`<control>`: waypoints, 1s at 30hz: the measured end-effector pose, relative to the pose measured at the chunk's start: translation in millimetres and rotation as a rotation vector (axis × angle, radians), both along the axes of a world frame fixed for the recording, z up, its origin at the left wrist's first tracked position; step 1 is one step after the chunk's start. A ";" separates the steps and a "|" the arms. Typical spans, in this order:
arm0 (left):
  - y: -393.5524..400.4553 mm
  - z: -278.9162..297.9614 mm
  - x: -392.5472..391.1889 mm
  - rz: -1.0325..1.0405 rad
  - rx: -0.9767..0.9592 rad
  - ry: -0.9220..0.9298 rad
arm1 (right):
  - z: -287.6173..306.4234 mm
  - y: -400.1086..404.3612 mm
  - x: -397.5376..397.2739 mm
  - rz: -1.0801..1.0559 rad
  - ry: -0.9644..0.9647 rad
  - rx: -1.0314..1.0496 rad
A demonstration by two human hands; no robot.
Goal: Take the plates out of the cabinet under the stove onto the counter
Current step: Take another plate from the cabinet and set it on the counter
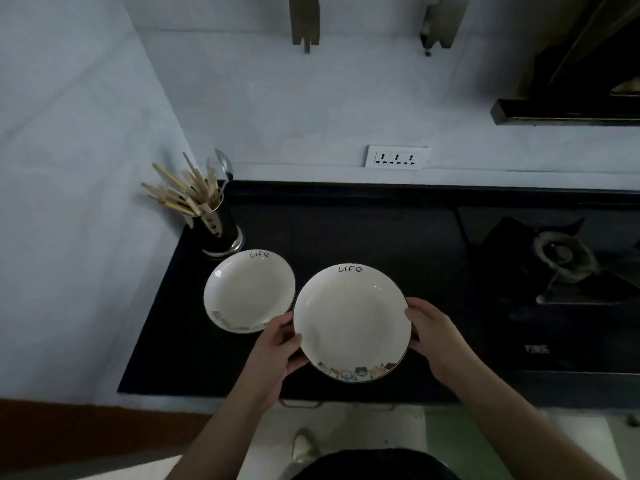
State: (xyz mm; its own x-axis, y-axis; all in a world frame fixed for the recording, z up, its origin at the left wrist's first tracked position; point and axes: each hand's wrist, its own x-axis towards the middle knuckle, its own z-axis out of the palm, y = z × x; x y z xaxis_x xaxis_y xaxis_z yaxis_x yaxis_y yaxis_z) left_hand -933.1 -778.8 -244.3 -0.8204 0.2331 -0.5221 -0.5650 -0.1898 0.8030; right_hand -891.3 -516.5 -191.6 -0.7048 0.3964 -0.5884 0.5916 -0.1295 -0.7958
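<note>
On the black counter (346,230), near its front edge, I hold a white plate (351,322) between both my hands. My left hand (273,355) grips its left rim, thumb lying over the top edge and fingers curled beneath. My right hand (438,337) grips the right rim the same way, thumb on top, the other fingers hidden under the plate. I cannot tell whether the plate already rests on the counter or hangs just above it. The word "life" is written at its far rim, and a row of small cartoon figures runs along its near rim.

Just beside it to the left, a second plate (249,292) of the same pattern lies flat on the counter; the held plate's rim overlaps its right edge as I see it, though I cannot tell if they touch. Behind that plate, in the counter's far left corner, stands a metal utensil holder (220,230) filled with wooden chopsticks (180,192) and a spoon (223,164). To the right, well apart from the plates, sits the stove burner (562,254). On the wall above the counter is a white socket strip (397,156).
</note>
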 end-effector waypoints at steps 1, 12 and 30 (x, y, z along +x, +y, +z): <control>2.1 -6.6 -9.6 -0.001 -0.013 -0.016 | -4.4 -1.3 -5.7 0.002 -0.013 0.007; 60.4 -39.7 -73.0 -0.096 -0.190 -0.161 | -32.7 40.3 -39.3 -0.055 -0.114 -0.081; 133.0 -45.2 -76.1 0.000 -0.400 -0.219 | -76.0 120.2 -75.5 -0.012 -0.243 -0.081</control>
State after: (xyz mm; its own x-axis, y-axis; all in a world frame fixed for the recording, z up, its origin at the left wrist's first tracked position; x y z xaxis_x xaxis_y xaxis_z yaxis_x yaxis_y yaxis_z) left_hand -1009.2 -645.7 -289.5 -0.6809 -0.0223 -0.7321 -0.7294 0.1112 0.6750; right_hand -966.8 -396.4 -267.5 -0.5341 0.3490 -0.7700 0.7622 -0.1953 -0.6172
